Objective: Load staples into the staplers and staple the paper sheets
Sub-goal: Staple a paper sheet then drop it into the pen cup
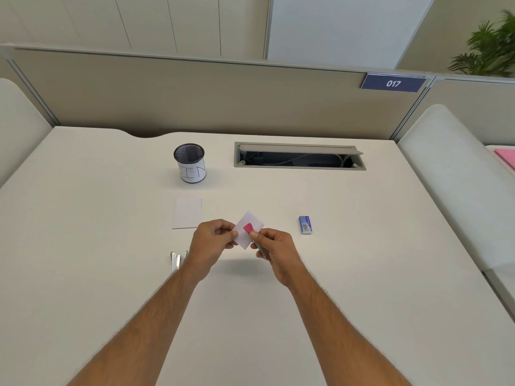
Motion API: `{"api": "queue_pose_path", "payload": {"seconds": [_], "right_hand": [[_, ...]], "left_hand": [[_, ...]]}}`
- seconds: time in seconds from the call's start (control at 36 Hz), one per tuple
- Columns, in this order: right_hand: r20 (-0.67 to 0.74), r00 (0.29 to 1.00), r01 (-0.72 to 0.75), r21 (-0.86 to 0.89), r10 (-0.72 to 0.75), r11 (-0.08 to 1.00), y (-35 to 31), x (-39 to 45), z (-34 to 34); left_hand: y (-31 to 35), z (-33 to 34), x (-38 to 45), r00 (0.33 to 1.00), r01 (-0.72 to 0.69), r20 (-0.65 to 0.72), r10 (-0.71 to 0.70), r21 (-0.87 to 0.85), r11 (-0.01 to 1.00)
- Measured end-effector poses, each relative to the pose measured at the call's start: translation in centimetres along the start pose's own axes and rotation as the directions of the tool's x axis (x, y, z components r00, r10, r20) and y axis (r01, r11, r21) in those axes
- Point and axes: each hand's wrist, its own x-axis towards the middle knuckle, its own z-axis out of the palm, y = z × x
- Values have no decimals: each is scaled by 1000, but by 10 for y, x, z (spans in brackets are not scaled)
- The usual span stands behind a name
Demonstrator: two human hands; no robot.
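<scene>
My left hand (213, 240) pinches the near left edge of a small white paper sheet (252, 221) held above the desk. My right hand (274, 250) grips a pink stapler (248, 227) whose nose lies over the sheet; most of its body is hidden in my fingers. A stack of white paper sheets (187, 213) lies flat on the desk to the left. A small blue staple box (305, 224) rests to the right. Silvery metal pieces (176, 260), possibly staple strips or another stapler, lie beside my left wrist, partly hidden.
A black mesh cup (190, 162) with a white label stands behind the paper stack. An open cable hatch (299, 157) is set into the white desk (83, 232) at the back. A beige partition closes the far edge; padded dividers flank both sides.
</scene>
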Motion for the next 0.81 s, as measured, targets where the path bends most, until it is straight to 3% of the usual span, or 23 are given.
{"api": "queue_pose_path", "payload": {"seconds": [0.42, 0.58, 0.81], "right_hand": [[-41, 999, -11, 32, 12, 999, 2, -3, 1], [-57, 998, 6, 3, -5, 1000, 4, -5, 2], [-101, 995, 11, -37, -15, 999, 2, -5, 2]], "left_hand": [[-1, 3, -3, 1000, 12, 2, -12, -55, 998], [9, 9, -7, 981, 117, 172, -90, -155, 981], [13, 17, -7, 979, 132, 169, -113, -106, 986]]}}
